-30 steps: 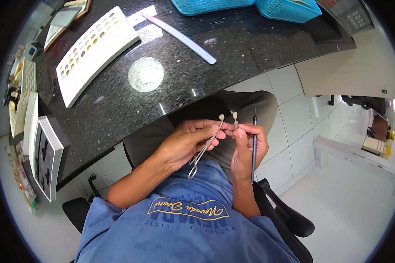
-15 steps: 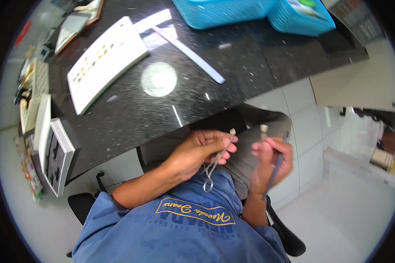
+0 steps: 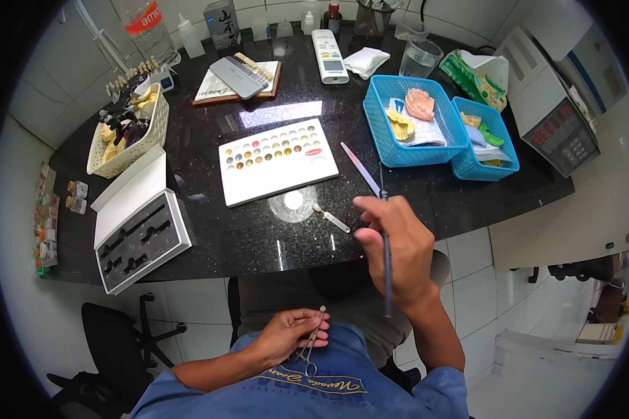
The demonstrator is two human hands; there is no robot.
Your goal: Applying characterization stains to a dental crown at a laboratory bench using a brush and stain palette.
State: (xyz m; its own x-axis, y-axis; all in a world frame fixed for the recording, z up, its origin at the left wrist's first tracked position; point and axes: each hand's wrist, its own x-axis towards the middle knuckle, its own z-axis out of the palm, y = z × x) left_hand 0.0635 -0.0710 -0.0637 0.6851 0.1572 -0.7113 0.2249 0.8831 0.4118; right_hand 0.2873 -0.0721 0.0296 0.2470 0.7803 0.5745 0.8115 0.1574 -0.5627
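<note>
Low in front of my shirt, my left hand (image 3: 292, 334) grips a pair of scissor-handled clamp forceps (image 3: 309, 355). At the forceps' tip sits a small tooth-coloured crown (image 3: 322, 309). Over the table's front edge, my right hand (image 3: 405, 251) keeps a slim dark brush (image 3: 388, 283) against its fingers, while thumb and index finger stand apart. Just left of those fingertips, a tooth shade tab (image 3: 333, 219) lies on the black table. Behind the tab is a white palette (image 3: 279, 178) with rows of coloured paste wells.
A pale flat strip (image 3: 360, 170) lies right of the palette. Blue baskets (image 3: 419, 159) with dental casts stand at right, beside a control-panel unit (image 3: 562, 136). An open case (image 3: 147, 241) and a cream basket (image 3: 129, 162) are at left. A shade guide (image 3: 241, 77) lies behind.
The view has tipped up toward the table. My right hand has moved from beside my left hand to the table, and the shade tab it pinched now lies there.
</note>
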